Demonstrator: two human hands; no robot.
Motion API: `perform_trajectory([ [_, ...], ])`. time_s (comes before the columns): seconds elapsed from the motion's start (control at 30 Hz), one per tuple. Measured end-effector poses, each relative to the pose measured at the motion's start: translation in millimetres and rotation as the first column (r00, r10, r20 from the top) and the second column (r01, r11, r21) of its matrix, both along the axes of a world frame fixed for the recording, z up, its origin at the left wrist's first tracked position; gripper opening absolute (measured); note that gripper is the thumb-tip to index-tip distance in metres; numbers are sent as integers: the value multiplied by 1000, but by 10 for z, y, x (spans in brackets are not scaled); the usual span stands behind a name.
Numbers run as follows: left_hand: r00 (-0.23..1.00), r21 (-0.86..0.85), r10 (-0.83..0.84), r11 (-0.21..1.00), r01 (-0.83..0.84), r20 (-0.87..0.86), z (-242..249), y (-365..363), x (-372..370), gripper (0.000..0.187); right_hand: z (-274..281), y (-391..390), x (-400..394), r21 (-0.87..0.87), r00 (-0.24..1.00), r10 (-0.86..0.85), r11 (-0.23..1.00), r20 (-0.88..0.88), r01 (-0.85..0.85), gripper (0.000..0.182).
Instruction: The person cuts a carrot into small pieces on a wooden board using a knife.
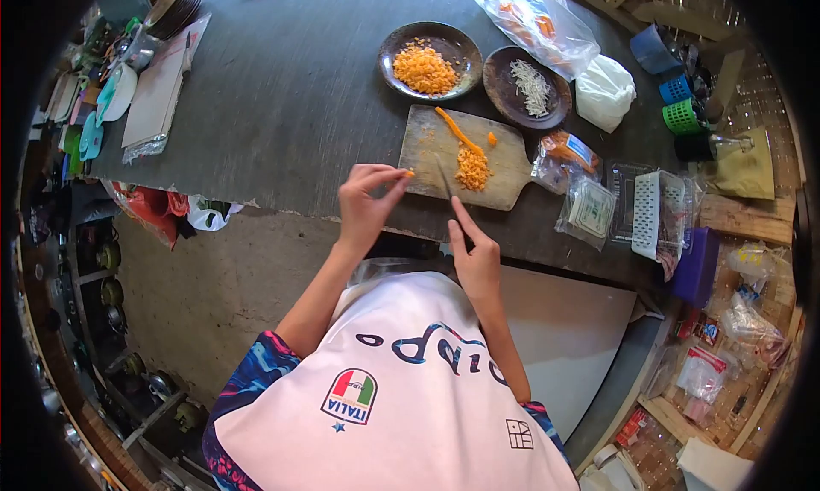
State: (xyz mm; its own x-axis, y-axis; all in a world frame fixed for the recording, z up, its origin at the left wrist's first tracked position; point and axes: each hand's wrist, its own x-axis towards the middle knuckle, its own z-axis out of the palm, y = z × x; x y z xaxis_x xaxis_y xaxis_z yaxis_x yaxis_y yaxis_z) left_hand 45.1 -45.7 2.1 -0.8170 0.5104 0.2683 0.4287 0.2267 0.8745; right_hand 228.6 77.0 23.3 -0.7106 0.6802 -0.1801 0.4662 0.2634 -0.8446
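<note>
My left hand point(369, 199) is closed in a pinch on a small orange carrot piece point(409, 173) at the left edge of the wooden cutting board point(511, 162). My right hand point(475, 256) grips a knife point(445, 178), its blade pointing away from me over the board. Right of the blade lies a heap of finely chopped carrot point(471, 168). A long carrot strip point(459, 131) and a small carrot chunk point(491, 138) rest above the heap. Beyond the board, one dark plate point(389, 83) bears diced carrot point(424, 69); another dark plate point(502, 98) holds white slivers point(530, 87).
A clear plastic bag point(555, 30) with orange items and a white bag point(605, 92) lie behind the plates. Packets point(588, 211) and a white perforated basket point(658, 215) stand at the right. Cardboard point(155, 115) lies at the left, beside the table's near edge.
</note>
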Motion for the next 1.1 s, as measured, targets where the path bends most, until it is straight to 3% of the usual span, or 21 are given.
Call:
perform_trajectory([
  [0.1,993,8,91,996,-91,69,20,-52,-148,19,42,-75,-90,-123,995,85,988,-50,-91,44],
  [0.23,997,-37,81,996,-82,-9,138,-57,-178,20,61,-75,-160,-194,990,144,971,15,-138,45],
  [0.33,999,-18,42,999,-42,-28,113,-4,-97,20,-47,-27,-106,-183,998,33,982,-54,-43,45],
  [0.43,1000,-25,-10,1000,10,-13,65,90,45,21,-82,99,-15,-124,995,-82,989,-51,75,44],
  [0.6,989,-37,-150,988,150,-7,-28,311,186,18,-34,86,123,-37,998,-30,999,-57,28,44],
  [0.77,943,-187,-211,968,166,-258,-71,378,110,15,-33,51,189,-45,1000,-18,999,-10,17,44],
  [0.9,868,-313,-283,936,158,-408,-60,374,104,20,-10,39,207,97,998,12,995,61,-18,46],
  [0.97,853,-344,-308,925,164,-422,-49,376,123,23,33,21,195,151,993,10,988,119,-28,47],
  [1.1,863,-323,-320,926,196,-392,-45,376,111,25,-15,21,174,248,997,27,968,70,-44,49],
])
